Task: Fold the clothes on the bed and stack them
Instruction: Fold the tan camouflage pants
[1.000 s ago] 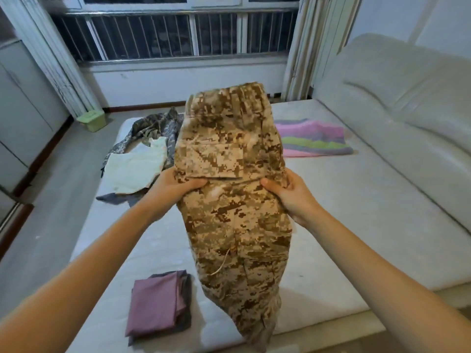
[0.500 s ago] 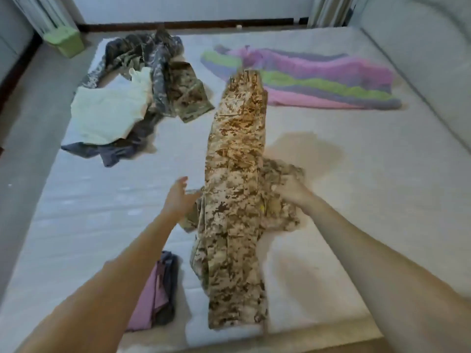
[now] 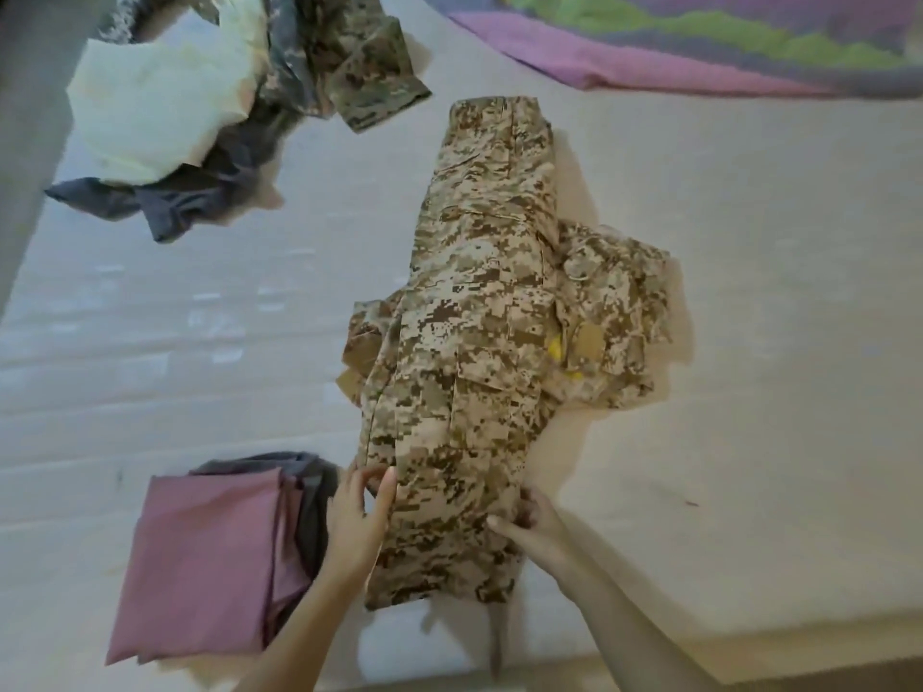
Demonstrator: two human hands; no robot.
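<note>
Tan, pixel-patterned camouflage trousers (image 3: pixel 479 342) lie lengthwise down the middle of the bed (image 3: pixel 774 317), with a bunched part sticking out on their right side. The left hand (image 3: pixel 357 521) rests against their left edge near the lower end, fingers almost straight, thumb on the cloth. The right hand (image 3: pixel 524 521) pinches the opposite edge, thumb on top and fingers curled. Just beside the left hand a folded mauve garment (image 3: pixel 210 556) lies on a grey garment (image 3: pixel 314 491). An unfolded heap (image 3: pixel 165 117) lies far left, a striped blanket (image 3: pixel 699 47) far right.
</note>
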